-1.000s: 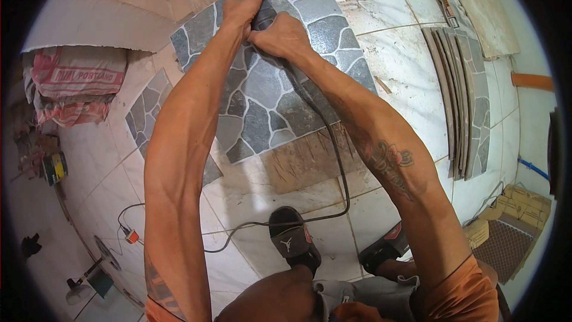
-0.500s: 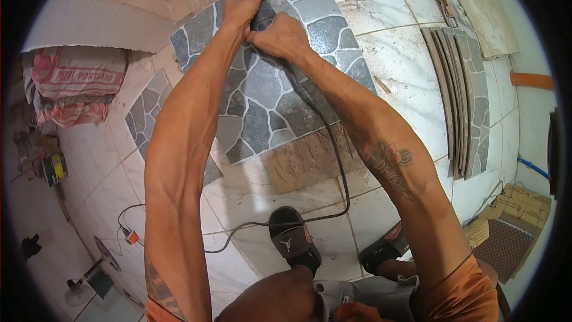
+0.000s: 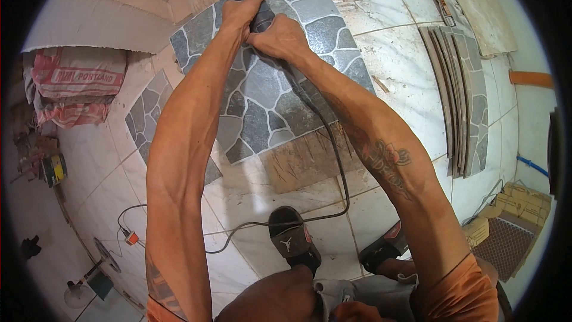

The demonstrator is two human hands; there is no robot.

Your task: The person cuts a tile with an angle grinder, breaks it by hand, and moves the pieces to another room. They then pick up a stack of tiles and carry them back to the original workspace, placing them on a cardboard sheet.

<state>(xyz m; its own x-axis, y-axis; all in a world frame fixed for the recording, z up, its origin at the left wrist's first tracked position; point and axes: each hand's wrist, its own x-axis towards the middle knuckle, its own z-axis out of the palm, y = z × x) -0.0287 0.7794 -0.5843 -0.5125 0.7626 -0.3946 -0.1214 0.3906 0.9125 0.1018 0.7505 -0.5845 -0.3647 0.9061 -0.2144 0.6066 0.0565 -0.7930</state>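
Note:
Both my hands are wrapped around a dark corded angle grinder near the top of the view. My left hand grips its body further forward, while my right hand closes on its rear end, close to the cable. The grinder's head reaches the top edge, and its disc cannot be made out. Beneath it lies a grey stone-patterned tile with pale joint lines. A black power cable runs from the tool over the tile and past my feet.
A worn board lies under the tile's near edge. Several tiles stand on edge at the right. Cement bags sit at the left, near an orange plug connection. Cardboard lies at the lower right.

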